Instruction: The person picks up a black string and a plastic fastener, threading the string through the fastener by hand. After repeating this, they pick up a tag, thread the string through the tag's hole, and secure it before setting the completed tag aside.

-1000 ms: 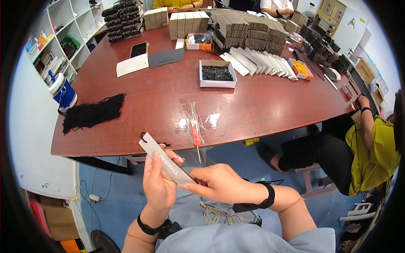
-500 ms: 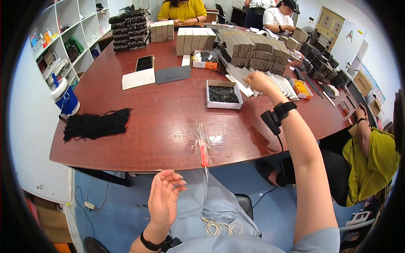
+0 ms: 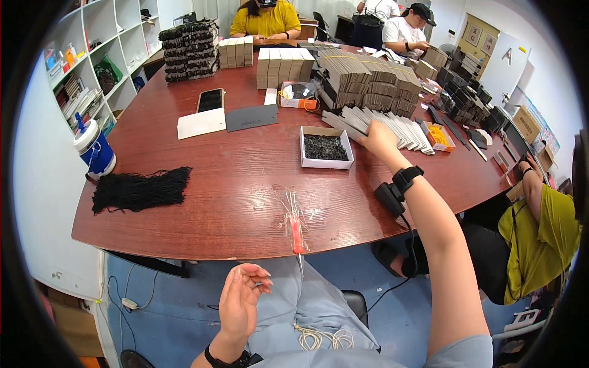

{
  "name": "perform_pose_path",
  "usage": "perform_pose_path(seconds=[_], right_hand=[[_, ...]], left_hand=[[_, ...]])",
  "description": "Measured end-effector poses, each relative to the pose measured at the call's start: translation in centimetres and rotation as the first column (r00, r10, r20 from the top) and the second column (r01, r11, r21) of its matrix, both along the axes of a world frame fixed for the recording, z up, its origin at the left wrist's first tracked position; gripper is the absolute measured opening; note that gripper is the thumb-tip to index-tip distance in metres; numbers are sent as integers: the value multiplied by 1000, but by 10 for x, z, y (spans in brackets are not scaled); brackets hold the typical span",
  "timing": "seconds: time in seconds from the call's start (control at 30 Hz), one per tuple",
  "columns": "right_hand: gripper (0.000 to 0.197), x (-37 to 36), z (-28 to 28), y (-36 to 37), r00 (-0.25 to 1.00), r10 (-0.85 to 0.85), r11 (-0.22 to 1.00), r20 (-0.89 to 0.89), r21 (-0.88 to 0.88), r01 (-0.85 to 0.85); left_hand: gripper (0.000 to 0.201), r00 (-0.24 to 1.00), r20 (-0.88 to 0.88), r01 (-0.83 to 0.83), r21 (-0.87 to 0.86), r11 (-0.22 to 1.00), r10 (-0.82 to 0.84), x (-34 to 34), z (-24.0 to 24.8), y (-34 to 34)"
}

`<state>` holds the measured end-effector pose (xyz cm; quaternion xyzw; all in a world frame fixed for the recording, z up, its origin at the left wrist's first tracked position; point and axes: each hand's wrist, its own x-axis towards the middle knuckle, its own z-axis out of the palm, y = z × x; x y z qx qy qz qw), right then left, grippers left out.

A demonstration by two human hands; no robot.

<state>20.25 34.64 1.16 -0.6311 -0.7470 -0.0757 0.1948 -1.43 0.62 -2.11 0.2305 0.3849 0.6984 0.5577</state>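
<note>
Over the right half of the table, my right hand [image 3: 378,140] is closed on the end of a grey card [image 3: 345,125], its fingers partly turned from view. That card lies along the left end of a fanned row of pale cards [image 3: 402,132]. My left hand [image 3: 244,297] hovers above my lap, holding nothing, its fingers loosely bent and apart. Between my hands, a red-handled tool [image 3: 296,233] with a thin metal tip is taped down at the table's front edge. A white box [image 3: 327,163] of short black pieces stands left of my right hand.
A bundle of black strings [image 3: 142,189] lies at the left beside a blue-and-white jug [image 3: 95,147]. A white card [image 3: 201,124], a dark card [image 3: 251,118] and a phone [image 3: 211,100] lie farther back. Tall card stacks [image 3: 368,76] fill the far side. Other people sit around the table.
My right hand has come down and nearer with the grey card, which was blurred in motion and now rests by the fanned row. My left hand has hardly moved.
</note>
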Motion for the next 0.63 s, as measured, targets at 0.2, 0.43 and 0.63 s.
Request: perform_pose_path(seconds=[0.2, 0.43, 0.63], right_hand=[[52, 4, 0, -4, 994, 3, 997, 110, 75, -11], [58, 15, 8, -10, 989, 128, 990, 71, 50, -132], [49, 18, 19, -28, 904, 314, 944, -289, -3, -329]], left_hand=[[27, 990, -143, 14, 11, 1000, -12, -17, 18, -6], [13, 775, -627, -9, 118, 993, 81, -87, 69, 52], [20, -93, -994, -84, 70, 994, 62, -199, 73, 95]])
